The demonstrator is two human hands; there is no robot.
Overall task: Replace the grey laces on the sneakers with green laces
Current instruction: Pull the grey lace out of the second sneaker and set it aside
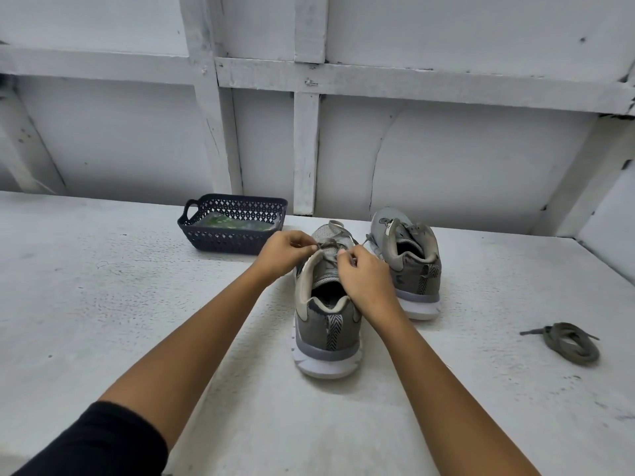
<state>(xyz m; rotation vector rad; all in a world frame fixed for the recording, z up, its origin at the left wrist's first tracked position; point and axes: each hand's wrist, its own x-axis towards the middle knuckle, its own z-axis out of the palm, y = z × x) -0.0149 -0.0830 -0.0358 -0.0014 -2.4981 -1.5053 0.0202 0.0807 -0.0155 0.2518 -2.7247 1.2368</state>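
fingers [304,247] on grey lace [328,243] of near sneaker [326,326]

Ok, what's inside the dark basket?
The basket holds a clear packet with green inside, likely the green laces. Its front wall hides the packet's near part; their number is unclear.

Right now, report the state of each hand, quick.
Left hand: closed, pinching the grey lace on the near sneaker.
Right hand: closed, pinching the same lace from the other side.
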